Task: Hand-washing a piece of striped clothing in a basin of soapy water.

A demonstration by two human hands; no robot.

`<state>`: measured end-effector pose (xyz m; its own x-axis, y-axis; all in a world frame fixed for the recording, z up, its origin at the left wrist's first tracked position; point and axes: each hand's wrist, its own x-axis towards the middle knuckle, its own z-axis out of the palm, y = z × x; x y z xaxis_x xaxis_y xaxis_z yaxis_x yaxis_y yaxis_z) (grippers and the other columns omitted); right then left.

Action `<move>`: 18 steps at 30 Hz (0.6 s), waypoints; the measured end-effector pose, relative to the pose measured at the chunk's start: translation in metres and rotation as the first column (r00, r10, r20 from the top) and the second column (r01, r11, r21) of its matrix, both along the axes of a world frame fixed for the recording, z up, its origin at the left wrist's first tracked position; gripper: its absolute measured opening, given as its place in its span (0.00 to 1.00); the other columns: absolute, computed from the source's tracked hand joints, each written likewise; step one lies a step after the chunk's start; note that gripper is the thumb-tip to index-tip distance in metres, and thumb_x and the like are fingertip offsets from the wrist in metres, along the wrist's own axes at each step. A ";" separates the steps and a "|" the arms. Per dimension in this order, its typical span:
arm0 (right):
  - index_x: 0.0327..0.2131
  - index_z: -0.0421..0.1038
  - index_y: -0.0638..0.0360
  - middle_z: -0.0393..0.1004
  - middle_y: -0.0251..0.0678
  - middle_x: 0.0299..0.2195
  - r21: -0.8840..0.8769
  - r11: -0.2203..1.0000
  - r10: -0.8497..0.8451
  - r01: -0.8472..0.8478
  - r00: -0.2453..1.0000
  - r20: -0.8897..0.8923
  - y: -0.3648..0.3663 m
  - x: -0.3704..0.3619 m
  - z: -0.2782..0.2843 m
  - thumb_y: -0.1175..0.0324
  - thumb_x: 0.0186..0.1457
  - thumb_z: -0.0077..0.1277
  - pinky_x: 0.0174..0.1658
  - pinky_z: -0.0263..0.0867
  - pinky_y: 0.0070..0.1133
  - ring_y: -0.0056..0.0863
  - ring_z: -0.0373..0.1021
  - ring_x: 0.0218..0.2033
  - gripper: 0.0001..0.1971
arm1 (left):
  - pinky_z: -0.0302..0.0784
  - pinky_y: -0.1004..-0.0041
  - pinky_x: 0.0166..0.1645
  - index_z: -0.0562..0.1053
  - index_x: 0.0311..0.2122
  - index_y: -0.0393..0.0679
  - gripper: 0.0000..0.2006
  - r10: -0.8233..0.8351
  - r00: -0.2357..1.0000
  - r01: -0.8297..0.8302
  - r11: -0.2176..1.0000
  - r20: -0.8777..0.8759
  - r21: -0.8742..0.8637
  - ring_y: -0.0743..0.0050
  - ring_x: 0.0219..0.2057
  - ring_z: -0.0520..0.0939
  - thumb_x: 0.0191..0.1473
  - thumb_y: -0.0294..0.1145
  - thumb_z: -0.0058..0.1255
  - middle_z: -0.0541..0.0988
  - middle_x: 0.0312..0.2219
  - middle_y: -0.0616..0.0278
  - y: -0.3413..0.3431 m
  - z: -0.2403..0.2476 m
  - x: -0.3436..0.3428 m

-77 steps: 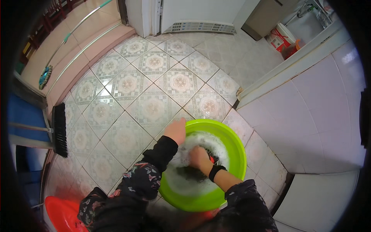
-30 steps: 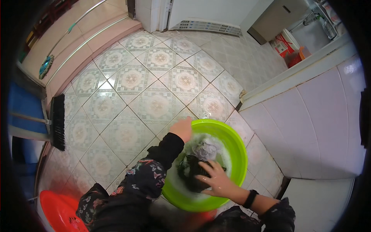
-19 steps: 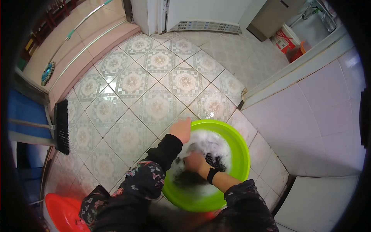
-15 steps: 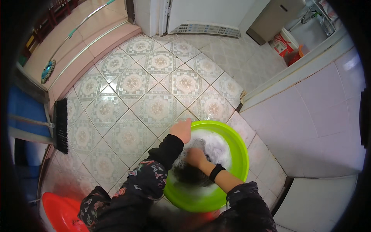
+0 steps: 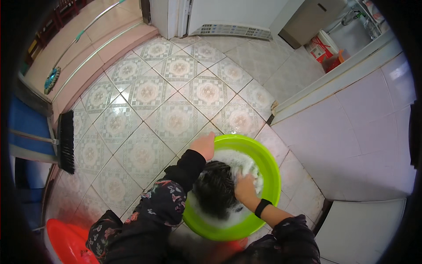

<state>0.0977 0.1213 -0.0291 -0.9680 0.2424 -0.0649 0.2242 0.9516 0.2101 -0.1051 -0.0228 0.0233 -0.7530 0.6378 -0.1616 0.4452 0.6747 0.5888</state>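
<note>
A bright green basin [image 5: 273, 193] holds white suds [image 5: 228, 155] and a dark, wet, shaggy bundle [image 5: 215, 187] with fine streaks, whose kind I cannot make out. My left hand [image 5: 204, 146] grips the basin's far left rim, its fingers folded over the edge. Inside the basin, just right of the dark bundle, my right hand [image 5: 247, 190] reaches into the foam. Its fingers look stretched out and apart, though suds coat their tips. A black band [image 5: 263, 207] circles the right wrist.
Patterned tiles [image 5: 143, 152] cover the floor. A red basin [image 5: 66, 240] lies at the lower left. A black-bristled broom [image 5: 66, 141] and a mop [image 5: 52, 81] are on the left. A tiled wall [image 5: 347, 136] rises at right, above a pale panel [image 5: 362, 231].
My right hand has moved right, off the dark bundle into the foam, uncovering more of the bundle. The left hand keeps its hold on the rim.
</note>
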 end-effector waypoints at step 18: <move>0.45 0.61 0.64 0.66 0.39 0.42 -0.864 -0.502 -0.563 -0.031 0.770 0.300 0.026 -0.021 0.157 0.61 0.53 0.41 0.46 0.59 0.26 0.31 0.64 0.42 0.19 | 0.59 0.70 0.51 0.62 0.48 0.39 0.20 -0.136 0.917 -0.104 0.827 0.376 0.552 0.60 0.48 0.64 0.53 0.40 0.40 0.63 0.46 0.48 0.041 0.063 0.113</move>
